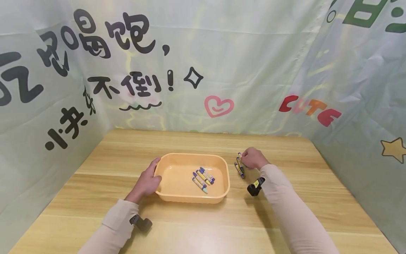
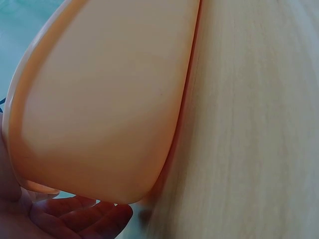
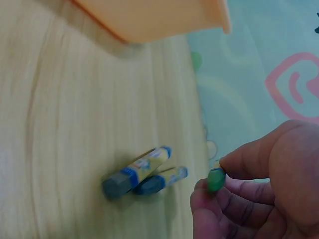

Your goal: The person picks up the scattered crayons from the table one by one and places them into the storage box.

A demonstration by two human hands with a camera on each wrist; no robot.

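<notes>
An orange plastic basin (image 1: 168, 192) stands on the wooden table, and several crayons (image 1: 203, 177) in printed wrappers lie together in its right half. My left hand (image 1: 148, 180) grips the basin's left end, the thumb over the rim and the fingers outside the wall. To the right of the basin, my right hand (image 1: 253, 158) pinches a green-tipped crayon (image 3: 216, 180) between thumb and fingers, just above the table. Close beside it, two dark-tipped crayons (image 3: 149, 164) lie side by side on the wood; most of the held crayon is hidden by the fingers.
A printed cloth (image 1: 253, 70) hangs behind the table (image 1: 203, 225) and along both sides. Small black cameras sit on both wrists, the right one (image 1: 255, 187) close to the tabletop.
</notes>
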